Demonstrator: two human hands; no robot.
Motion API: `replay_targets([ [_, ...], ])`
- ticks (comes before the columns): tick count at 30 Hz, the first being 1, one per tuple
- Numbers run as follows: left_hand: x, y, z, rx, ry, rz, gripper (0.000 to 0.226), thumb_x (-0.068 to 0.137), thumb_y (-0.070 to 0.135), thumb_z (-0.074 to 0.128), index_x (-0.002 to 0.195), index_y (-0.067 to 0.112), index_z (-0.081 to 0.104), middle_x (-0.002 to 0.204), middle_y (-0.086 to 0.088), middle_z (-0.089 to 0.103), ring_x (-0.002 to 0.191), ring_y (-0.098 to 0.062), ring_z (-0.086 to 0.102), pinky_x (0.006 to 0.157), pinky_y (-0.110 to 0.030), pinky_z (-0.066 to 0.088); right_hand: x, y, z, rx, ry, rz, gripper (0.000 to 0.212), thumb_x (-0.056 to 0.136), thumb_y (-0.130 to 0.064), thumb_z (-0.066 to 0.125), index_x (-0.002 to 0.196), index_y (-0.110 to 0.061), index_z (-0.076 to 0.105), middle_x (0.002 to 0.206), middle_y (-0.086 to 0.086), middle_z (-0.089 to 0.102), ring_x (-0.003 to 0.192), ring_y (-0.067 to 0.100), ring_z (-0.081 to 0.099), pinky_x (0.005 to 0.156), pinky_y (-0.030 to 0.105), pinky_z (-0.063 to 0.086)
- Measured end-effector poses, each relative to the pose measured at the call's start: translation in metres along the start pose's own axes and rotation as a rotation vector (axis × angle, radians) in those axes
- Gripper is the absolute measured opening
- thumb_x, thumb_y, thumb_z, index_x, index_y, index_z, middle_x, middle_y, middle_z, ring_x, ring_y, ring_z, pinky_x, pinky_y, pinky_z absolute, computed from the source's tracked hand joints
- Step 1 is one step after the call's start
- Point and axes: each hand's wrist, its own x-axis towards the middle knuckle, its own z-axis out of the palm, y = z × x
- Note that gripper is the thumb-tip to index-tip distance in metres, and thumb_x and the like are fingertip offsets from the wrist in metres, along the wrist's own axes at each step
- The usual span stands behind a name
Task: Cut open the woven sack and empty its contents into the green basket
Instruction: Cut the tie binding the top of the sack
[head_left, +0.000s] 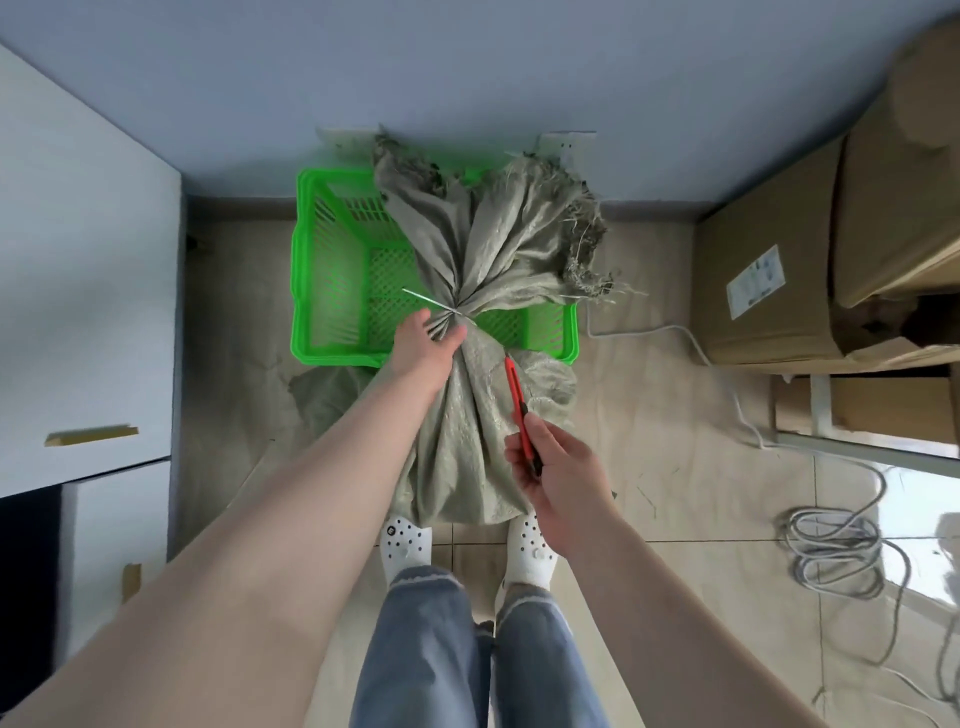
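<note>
The tied neck of the woven sack (483, 415) is gripped by the left hand (423, 340), just before the green basket (332, 280); a red utility knife (519, 405) is clasped in the right hand (558, 478).

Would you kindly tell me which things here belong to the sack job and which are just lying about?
Job: grey-green woven sack; green plastic lattice basket; red utility knife; white tie; left hand; right hand.
Lying about: brown cardboard boxes; coiled grey cable.
</note>
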Motion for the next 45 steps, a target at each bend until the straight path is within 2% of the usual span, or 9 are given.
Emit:
replay_targets([
  [5,0.029,-0.013,0.024,0.315,-0.033,-0.090,0.093,0.082,0.059,0.061,0.153,0.017,0.018,0.156,-0.010,0.031,0.142,-0.035,0.030,0.115,-0.049,0.026,0.016,-0.004,-0.011,-0.062,-0.028,0.001,0.015,0.098,-0.015,0.054,0.095,-0.005,0.066,0.066,0.005,0.065,0.060,0.013,0.059,0.053,0.018,0.051],
  [10,-0.011,-0.013,0.025,0.628,-0.067,0.007,0.057,0.088,0.063,0.050,0.130,0.025,0.057,0.135,-0.011,0.050,0.128,-0.037,0.040,0.103,-0.045,0.032,0.005,-0.008,-0.015,-0.196,-0.109,-0.057,0.021,0.100,-0.010,0.048,0.086,-0.006,0.063,0.074,0.007,0.072,0.071,0.020,0.062,0.067,0.025,0.051],
  [13,-0.053,-0.021,0.021,0.351,-0.067,0.250,0.044,0.095,0.046,0.049,0.105,0.008,0.069,0.110,-0.019,0.064,0.104,-0.038,0.057,0.089,-0.041,0.043,-0.008,-0.013,-0.016,-0.287,-0.045,-0.099,0.019,0.097,-0.006,0.040,0.087,-0.006,0.056,0.065,0.007,0.065,0.058,0.019,0.054,0.057,0.027,0.044],
  [17,-0.116,-0.033,-0.001,-0.060,-0.139,0.151,0.025,0.100,0.024,0.049,0.094,0.006,0.065,0.091,-0.013,0.069,0.085,-0.028,0.062,0.079,-0.037,0.046,-0.021,-0.019,-0.018,-0.496,0.089,-0.277,0.018,0.093,-0.012,0.038,0.078,-0.016,0.047,0.059,0.000,0.041,0.052,0.016,0.032,0.050,0.028,0.026],
  [24,-0.191,-0.052,-0.032,-0.386,-0.254,0.120,0.022,0.101,0.012,0.046,0.091,0.020,0.064,0.088,0.005,0.067,0.082,-0.002,0.062,0.083,-0.021,0.048,-0.037,-0.008,-0.004,-0.887,0.045,-0.409,0.034,0.082,-0.046,0.071,0.077,-0.014,0.058,0.064,-0.004,0.054,0.061,0.017,0.052,0.055,0.028,0.040],
  [28,-0.210,-0.067,-0.035,-0.283,-0.338,0.147,0.013,0.092,0.018,0.063,0.105,0.021,0.061,0.091,0.012,0.068,0.080,0.001,0.064,0.067,-0.006,0.046,-0.039,0.014,-0.001,-0.802,0.077,-0.397,0.028,0.086,-0.034,0.069,0.075,-0.010,0.062,0.061,0.000,0.054,0.059,0.020,0.050,0.055,0.029,0.040],
  [31,-0.213,-0.089,-0.037,-0.117,-0.346,0.192,0.040,0.084,0.032,0.072,0.118,0.019,0.057,0.105,0.008,0.070,0.095,-0.006,0.066,0.083,-0.023,0.052,-0.044,0.038,-0.009,-0.643,0.083,-0.374,0.024,0.088,-0.030,0.068,0.072,-0.012,0.062,0.069,0.007,0.059,0.067,0.021,0.054,0.061,0.039,0.047],
  [35,-0.224,-0.101,-0.040,-0.015,-0.318,0.245,0.032,0.088,0.027,0.068,0.115,0.013,0.059,0.106,-0.003,0.070,0.097,-0.020,0.066,0.088,-0.037,0.053,-0.060,0.063,-0.022,-0.603,0.158,-0.403,0.026,0.090,-0.031,0.066,0.080,-0.006,0.063,0.074,0.008,0.056,0.070,0.019,0.051,0.061,0.030,0.042],
  [45,-0.243,-0.105,-0.068,-0.455,-0.193,0.086,0.010,0.087,0.009,0.068,0.096,0.010,0.065,0.078,0.003,0.068,0.058,0.002,0.065,0.056,-0.012,0.049,-0.120,0.091,-0.044,-0.641,0.008,-0.564,0.020,0.098,-0.026,0.049,0.084,-0.014,0.057,0.057,-0.003,0.037,0.048,0.009,0.030,0.046,0.024,0.025],
])
